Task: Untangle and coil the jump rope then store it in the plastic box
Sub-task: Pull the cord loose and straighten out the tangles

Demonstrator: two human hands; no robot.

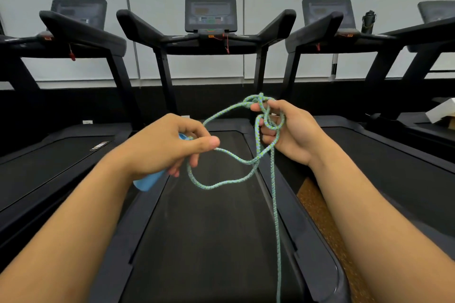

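Observation:
A teal-and-yellow braided jump rope (222, 183) hangs in loose tangled loops between my two hands, above a treadmill belt. My left hand (162, 150) grips a light blue rope handle (147, 183), whose lower end sticks out below the palm, and its thumb and finger pinch the rope. My right hand (288, 128) is raised higher and pinches a knotted bunch of rope loops (262, 101) between thumb and fingers. One strand (277, 229) drops straight down from that hand and leaves the bottom of the view. No plastic box is in sight.
Three black treadmills (210, 22) stand side by side in front of me, their consoles against a white wall. A dark bottle (368, 21) sits on the right console. A white box (442, 109) lies at the far right. A strip of speckled brown floor (322, 219) shows between machines.

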